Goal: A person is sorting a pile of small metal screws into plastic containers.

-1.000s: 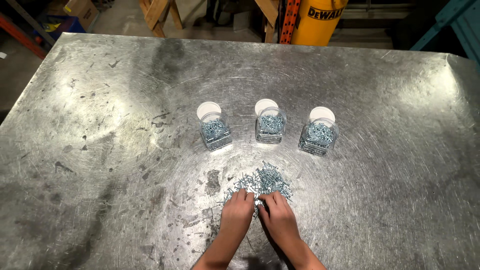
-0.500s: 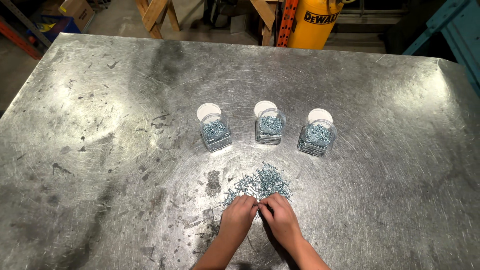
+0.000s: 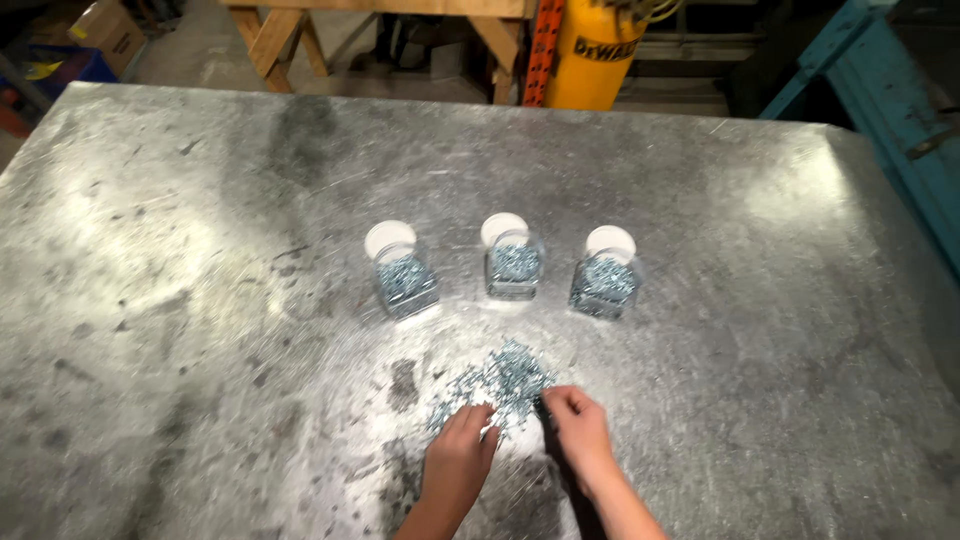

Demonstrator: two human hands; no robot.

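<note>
A loose pile of small silvery screws (image 3: 500, 380) lies on the scratched metal table (image 3: 200, 300). My left hand (image 3: 460, 450) rests at the pile's near left edge, fingertips curled onto the screws. My right hand (image 3: 578, 432) is at the pile's near right edge, fingers pinched together over a few screws; whether it holds any is unclear. Behind the pile stand three clear open jars partly filled with screws: left jar (image 3: 403, 275), middle jar (image 3: 514, 264), right jar (image 3: 604, 278). A white round lid sits just behind each jar.
Beyond the table's far edge are a yellow cylindrical tank (image 3: 600, 55), wooden sawhorse legs (image 3: 280, 40) and a cardboard box (image 3: 105, 30). A blue metal frame (image 3: 890, 110) runs along the right side.
Both hands stay at the near edge of the screw pile, fingers shifting slightly among the screws. The view has tilted a little; the jars have not moved.
</note>
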